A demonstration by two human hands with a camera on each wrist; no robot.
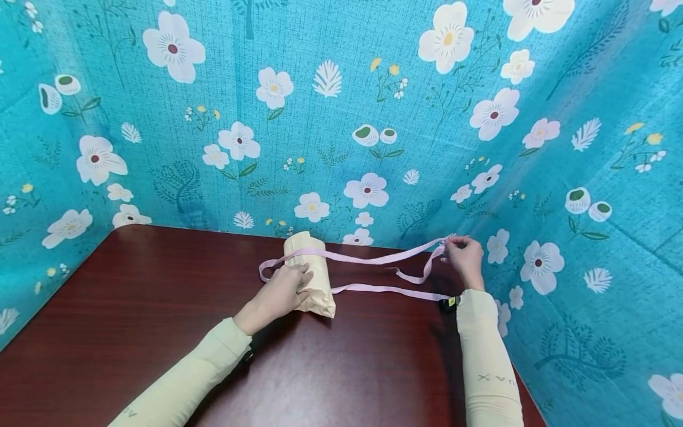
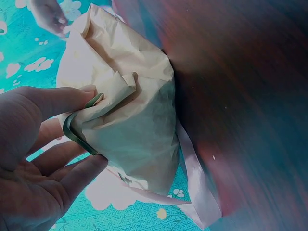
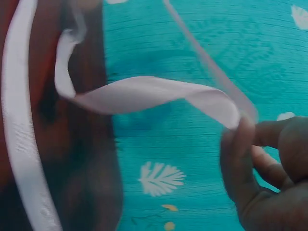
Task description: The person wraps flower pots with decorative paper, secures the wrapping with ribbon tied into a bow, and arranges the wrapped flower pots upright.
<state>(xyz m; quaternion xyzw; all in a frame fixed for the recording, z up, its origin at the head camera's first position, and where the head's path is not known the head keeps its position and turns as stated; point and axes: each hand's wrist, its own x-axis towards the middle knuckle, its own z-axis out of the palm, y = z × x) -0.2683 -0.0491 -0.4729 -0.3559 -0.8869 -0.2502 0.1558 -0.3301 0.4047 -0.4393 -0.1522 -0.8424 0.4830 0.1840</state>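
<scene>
A cream paper bag (image 1: 315, 279) with folded, creased ends lies on the table toward its back edge. My left hand (image 1: 283, 289) holds the bag at its left side; in the left wrist view, thumb and fingers (image 2: 79, 175) pinch a folded part with a dark green strip (image 2: 79, 137) along it. A pale pink ribbon (image 1: 368, 260) crosses over the bag, loops out at its left, and comes out again at the right. Raised at the table's back right, my right hand (image 1: 465, 258) pinches the ribbon between thumb and fingertips, and a twisted tail (image 3: 144, 94) hangs from there.
The dark red-brown table (image 1: 331, 367) has a glossy top. A teal flowered cloth (image 1: 320, 148) rises behind it and on both sides, close to the right hand. The ribbon's lower run (image 1: 389, 290) reaches toward the right wrist, where a small black device (image 1: 449, 303) sits.
</scene>
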